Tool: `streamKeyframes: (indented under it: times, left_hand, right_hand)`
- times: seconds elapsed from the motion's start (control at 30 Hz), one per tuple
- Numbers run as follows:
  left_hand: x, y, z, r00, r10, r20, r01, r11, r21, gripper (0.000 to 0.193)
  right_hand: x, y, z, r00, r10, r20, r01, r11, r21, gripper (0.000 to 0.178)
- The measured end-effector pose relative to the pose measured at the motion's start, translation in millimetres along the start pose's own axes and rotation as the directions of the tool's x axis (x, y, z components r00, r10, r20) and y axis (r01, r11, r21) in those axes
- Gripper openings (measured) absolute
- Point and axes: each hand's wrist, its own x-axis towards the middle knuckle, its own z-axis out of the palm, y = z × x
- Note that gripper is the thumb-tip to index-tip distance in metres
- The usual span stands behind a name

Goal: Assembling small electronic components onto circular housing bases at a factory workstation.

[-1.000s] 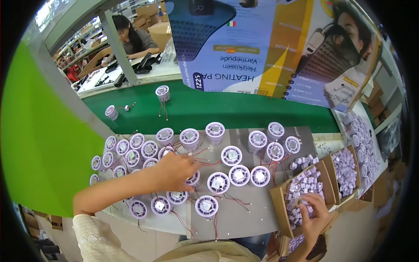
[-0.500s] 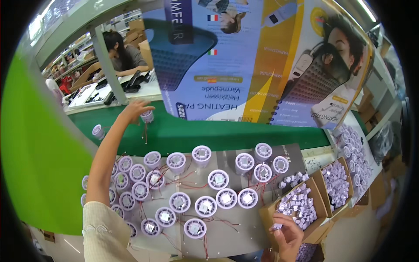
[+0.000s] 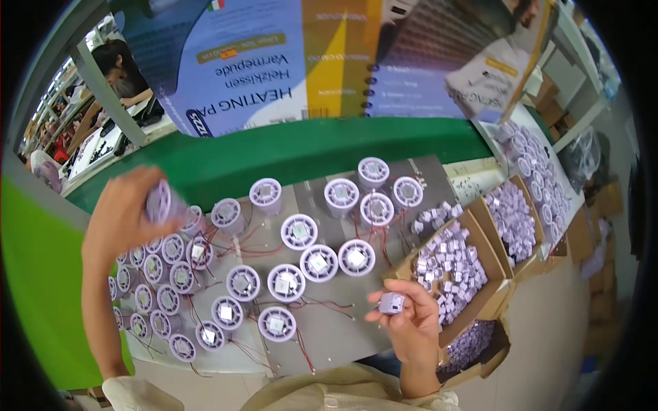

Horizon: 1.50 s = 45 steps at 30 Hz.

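Observation:
At the left, my left hand (image 3: pixel 122 218) is closed round a lavender cup-shaped housing (image 3: pixel 160 201), held above the others and blurred by motion. My right hand (image 3: pixel 415 323) pinches a small lavender block-shaped part (image 3: pixel 391 303) between thumb and fingers, beside a cardboard box (image 3: pixel 493 286) filled with similar small parts. Between the hands, several round lavender housings (image 3: pixel 299 231) stand upright on a grey board (image 3: pixel 322 192). Many have a pale square piece in the middle, and thin red and dark wires trail from them.
A green belt strip (image 3: pixel 329 140) runs behind the board. Printed packaging card (image 3: pixel 260 61) hangs above it. A second box of small parts (image 3: pixel 513 222) and massed housings (image 3: pixel 538 171) lie at right. A person (image 3: pixel 118 68) sits at the far left.
My left hand has come back from the green belt with a housing, nearer the board. My right hand has risen away from the box with the small part. The view has shifted.

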Motion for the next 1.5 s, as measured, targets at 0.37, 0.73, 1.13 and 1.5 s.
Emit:
streamKeyframes:
  times: [0.37,0.73,1.13,1.5]
  left_hand:
    - [-132,222,69,0.993,0.022,0.117,-0.025,0.999,0.030,0.048]
    - [-105,256,135,0.936,0.349,0.037,-0.337,0.865,0.371,0.024]
    - [-64,236,121,0.824,0.557,0.104,-0.376,0.675,-0.635,0.018]
    - [-66,236,111,0.938,0.219,0.270,0.214,0.250,-0.944,0.013]
  right_hand:
    - [-45,15,-25,0.966,-0.179,0.186,0.181,0.983,0.008,0.038]
    - [-72,9,-44,0.989,-0.146,0.032,0.146,0.989,0.003,0.037]
    - [-73,10,-45,0.936,-0.331,-0.119,0.274,0.899,-0.342,0.037]
    - [-61,13,-51,0.957,-0.277,-0.091,0.229,0.908,-0.350,0.027]
